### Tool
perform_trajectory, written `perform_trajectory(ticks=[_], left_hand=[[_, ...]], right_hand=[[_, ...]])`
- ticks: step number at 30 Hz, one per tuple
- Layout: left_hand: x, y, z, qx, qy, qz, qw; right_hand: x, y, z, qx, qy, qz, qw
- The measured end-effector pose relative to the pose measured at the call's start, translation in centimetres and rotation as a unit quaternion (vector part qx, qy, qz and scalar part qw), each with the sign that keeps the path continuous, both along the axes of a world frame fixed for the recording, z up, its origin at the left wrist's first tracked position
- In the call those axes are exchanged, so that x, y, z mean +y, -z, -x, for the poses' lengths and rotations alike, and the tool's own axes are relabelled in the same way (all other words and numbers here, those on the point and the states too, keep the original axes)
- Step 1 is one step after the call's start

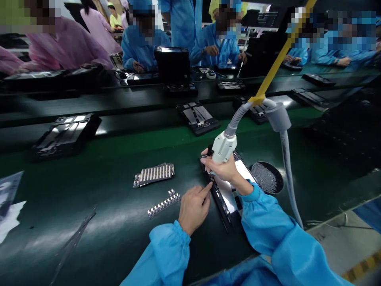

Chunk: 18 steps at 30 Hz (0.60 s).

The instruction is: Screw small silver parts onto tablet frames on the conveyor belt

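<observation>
My right hand (224,170) is wrapped round a white electric screwdriver (223,147) with a grey hose, its tip pointed down onto the left edge of a black device tray (229,198) that lies on the green belt. Resting against the tray's left edge is my left hand (193,206), fingers curled and index finger pointing at the spot under the tip. Whether it pinches a small part is hidden. Both arms wear blue sleeves.
Two strips of small metal parts (154,174) (164,203) lie left of my hands. A round black dish of screws (267,177) sits right of the tray. More device trays (198,117) (64,135) ride the belt behind. Several people in blue and pink coats work across the line. A yellow cord (278,59) hangs above.
</observation>
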<state>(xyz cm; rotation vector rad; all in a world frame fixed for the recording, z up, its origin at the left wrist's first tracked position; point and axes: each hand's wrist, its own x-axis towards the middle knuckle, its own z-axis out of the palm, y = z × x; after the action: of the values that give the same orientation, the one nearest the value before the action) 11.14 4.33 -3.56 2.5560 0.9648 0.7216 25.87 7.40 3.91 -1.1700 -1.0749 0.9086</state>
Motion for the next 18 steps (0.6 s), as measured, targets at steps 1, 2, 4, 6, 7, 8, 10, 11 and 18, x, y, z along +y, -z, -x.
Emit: perform_trajectory(ticks=[1,2,4,6,7,8,10,11,18], left_hand=[[-0.02,0.00,0.00,0.001,0.000,0.002,1.000],[-0.03,0.01,-0.01,0.003,0.000,0.003,1.000],[-0.05,0.02,-0.03,0.006,-0.004,0.003,1.000],[-0.06,0.05,-0.04,0.004,-0.007,0.004,1.000],[-0.06,0.07,-0.03,0.000,-0.008,0.005,1.000],[-0.05,0.08,-0.03,-0.004,-0.009,0.006,1.000],[-0.03,0.11,-0.03,-0.012,-0.009,0.009,1.000],[-0.02,0.13,-0.03,-0.013,-0.009,0.009,1.000],[0.07,0.14,-0.11,-0.012,-0.007,0.003,1.000]], right_hand=[[-0.05,-0.02,0.09,-0.002,-0.005,0.002,1.000],[-0.10,-0.03,0.18,-0.005,-0.010,0.004,1.000],[-0.17,-0.07,0.31,-0.011,-0.016,0.009,1.000],[-0.20,-0.10,0.37,-0.015,-0.020,0.008,1.000],[-0.21,-0.12,0.38,-0.014,-0.023,0.007,1.000],[-0.23,-0.15,0.37,-0.013,-0.026,0.006,1.000],[-0.25,-0.22,0.32,-0.011,-0.030,0.007,0.999],[-0.27,-0.27,0.28,-0.010,-0.030,0.010,0.999],[-0.34,0.08,0.11,0.004,-0.047,0.022,0.999]])
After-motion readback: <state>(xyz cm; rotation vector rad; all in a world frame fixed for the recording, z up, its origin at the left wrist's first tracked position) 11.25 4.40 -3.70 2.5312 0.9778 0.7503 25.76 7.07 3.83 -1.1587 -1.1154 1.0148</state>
